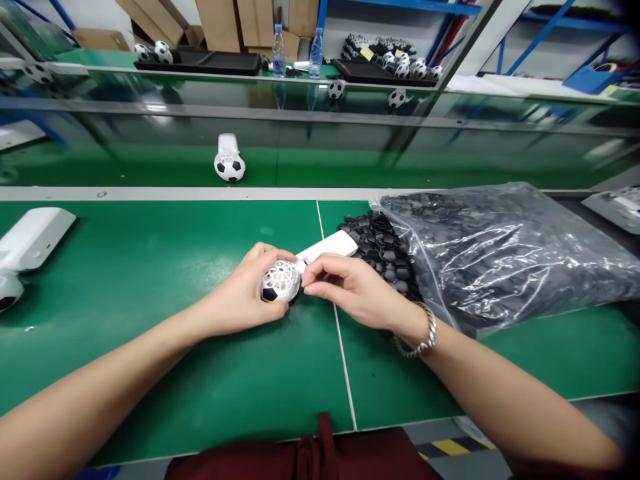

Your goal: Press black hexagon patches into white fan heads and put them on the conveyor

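My left hand (253, 290) is wrapped round a white handheld device with a soccer-ball head (281, 275), which rests on the green table. The ball has an open white lattice on top and a black panel low on its left side. Its white handle (330, 247) points to the upper right. At the right side of the ball, my right hand (345, 287) has thumb and forefinger pinched together; whatever they hold is too small to make out. Just beyond that hand lies a heap of small black panels (383, 247), spilling from a clear plastic bag (500, 253).
A white device (37, 237) lies at the left edge. Across the metal rail, another soccer-ball device (230, 163) sits on the green belt. Farther back are black trays (215, 61), water bottles (279, 53) and cardboard boxes (220, 27). A grey-white part (617, 207) lies far right.
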Tool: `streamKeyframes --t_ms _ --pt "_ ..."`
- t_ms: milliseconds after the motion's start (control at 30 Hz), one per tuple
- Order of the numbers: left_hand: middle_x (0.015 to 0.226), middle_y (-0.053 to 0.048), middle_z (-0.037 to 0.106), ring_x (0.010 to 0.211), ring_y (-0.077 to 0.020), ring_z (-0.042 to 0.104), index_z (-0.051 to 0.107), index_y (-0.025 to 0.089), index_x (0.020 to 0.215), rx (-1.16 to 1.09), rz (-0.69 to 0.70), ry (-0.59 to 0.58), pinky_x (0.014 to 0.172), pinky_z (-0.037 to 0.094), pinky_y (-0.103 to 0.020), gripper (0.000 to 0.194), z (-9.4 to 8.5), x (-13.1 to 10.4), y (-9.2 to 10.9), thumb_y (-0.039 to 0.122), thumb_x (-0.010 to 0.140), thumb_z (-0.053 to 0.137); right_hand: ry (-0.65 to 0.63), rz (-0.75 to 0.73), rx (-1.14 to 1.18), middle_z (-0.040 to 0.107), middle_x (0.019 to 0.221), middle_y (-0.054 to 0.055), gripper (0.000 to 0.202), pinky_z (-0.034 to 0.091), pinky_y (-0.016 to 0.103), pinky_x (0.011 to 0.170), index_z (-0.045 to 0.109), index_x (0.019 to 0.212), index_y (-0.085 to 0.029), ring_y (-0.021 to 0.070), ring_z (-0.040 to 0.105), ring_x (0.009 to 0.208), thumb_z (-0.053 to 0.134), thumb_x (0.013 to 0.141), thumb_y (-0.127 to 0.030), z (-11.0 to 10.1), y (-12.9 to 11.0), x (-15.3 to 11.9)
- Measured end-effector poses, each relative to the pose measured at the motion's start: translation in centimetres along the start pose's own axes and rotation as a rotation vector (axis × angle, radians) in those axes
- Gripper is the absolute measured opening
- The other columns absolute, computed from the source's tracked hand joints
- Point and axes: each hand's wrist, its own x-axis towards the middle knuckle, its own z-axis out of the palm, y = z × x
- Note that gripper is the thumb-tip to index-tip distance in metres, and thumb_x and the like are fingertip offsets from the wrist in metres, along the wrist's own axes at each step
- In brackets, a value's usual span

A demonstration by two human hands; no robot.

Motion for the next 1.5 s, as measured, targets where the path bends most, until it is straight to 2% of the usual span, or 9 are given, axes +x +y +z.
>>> streamKeyframes --t_ms 133,233,400,633,833,967,1167,1300,1500 --pt "0.106 -0.004 0.042 0.103 -0.0222 0.045 0.045 0.023 0.112 -0.022 -0.003 0.011 0.090 0.041 -0.037 0.051 0.0 0.0 0.0 0.018 0.062 0.055 -0.044 0.202 0.393 0.055 0.069 -0.002 0.003 0.050 0.022 0.059 0.053 0.081 -0.015 0.0080 0.057 0.062 0.053 0.079 -0.017 1.1 0.9 0.4" --pt "0.107 -0.004 0.043 0.104 -0.0222 0.045 0.045 0.024 0.113 -0.042 -0.011 0.015 0.090 0.041 -0.037 0.051 0.1 0.0 0.0 0.020 0.064 0.057 -0.006 0.258 0.478 0.057 0.068 -0.002 0.006 0.051 0.022 0.064 0.053 0.081 -0.014 0.0082 0.060 0.063 0.056 0.076 -0.015 1.7 1.1 0.5" --pt "0.105 -0.004 0.045 0.103 -0.0225 0.046 0.049 0.023 0.107 -0.062 -0.019 0.086 0.092 0.039 -0.038 0.045 0.5 0.1 0.0 0.031 0.066 0.063 0.084 0.208 0.346 0.059 0.073 0.000 0.005 0.052 0.024 0.066 0.056 0.078 -0.015 0.0102 0.061 0.066 0.058 0.075 -0.018 2.2 1.4 0.3" --pt "0.101 -0.003 0.045 0.099 -0.0204 0.048 0.050 0.022 0.105 -0.057 0.013 0.176 0.091 0.039 -0.037 0.041 1.1 0.2 -0.2 0.024 0.065 0.062 0.072 0.146 0.132 0.060 0.073 0.000 0.002 0.049 0.025 0.067 0.056 0.078 -0.016 0.0114 0.059 0.069 0.055 0.078 -0.018 2.1 1.4 0.1" --pt "0.103 -0.003 0.046 0.098 -0.0207 0.049 0.050 0.023 0.104 -0.080 0.022 0.155 0.089 0.041 -0.036 0.044 1.1 0.2 -0.4 0.028 0.064 0.066 0.048 0.158 0.273 0.057 0.072 -0.001 0.004 0.049 0.024 0.067 0.052 0.079 -0.016 0.0105 0.059 0.069 0.054 0.079 -0.020 2.0 1.3 0.1" --pt "0.100 -0.003 0.045 0.096 -0.0197 0.049 0.051 0.022 0.103 -0.087 0.015 0.188 0.089 0.041 -0.036 0.042 1.2 0.2 -0.3 0.021 0.063 0.064 0.092 0.159 0.126 0.059 0.070 -0.001 0.004 0.047 0.022 0.062 0.055 0.078 -0.016 0.0093 0.058 0.062 0.055 0.079 -0.020 2.2 1.2 0.1" --pt "0.098 -0.002 0.043 0.095 -0.0191 0.049 0.051 0.022 0.105 -0.112 0.001 0.163 0.087 0.041 -0.035 0.041 1.0 0.1 0.0 0.018 0.064 0.060 0.139 0.121 -0.031 0.060 0.067 -0.002 0.010 0.043 0.020 0.058 0.058 0.075 -0.016 0.0088 0.055 0.059 0.058 0.079 -0.025 2.3 1.2 0.0" --pt "0.098 -0.002 0.043 0.095 -0.0192 0.048 0.051 0.021 0.104 -0.117 -0.005 0.167 0.088 0.040 -0.035 0.040 1.1 0.0 0.0 0.017 0.064 0.059 0.140 0.139 -0.012 0.061 0.069 -0.001 0.013 0.043 0.020 0.058 0.058 0.075 -0.016 0.0090 0.055 0.060 0.059 0.078 -0.028 2.2 1.5 0.1" --pt "0.095 -0.003 0.044 0.093 -0.0199 0.048 0.052 0.020 0.100 -0.136 0.002 0.245 0.084 0.042 -0.035 0.038 1.9 0.0 0.0 0.018 0.062 0.059 0.103 0.170 -0.016 0.059 0.063 -0.002 0.018 0.040 0.018 0.051 0.058 0.074 -0.015 0.0071 0.051 0.052 0.060 0.076 -0.033 2.3 1.7 0.7"
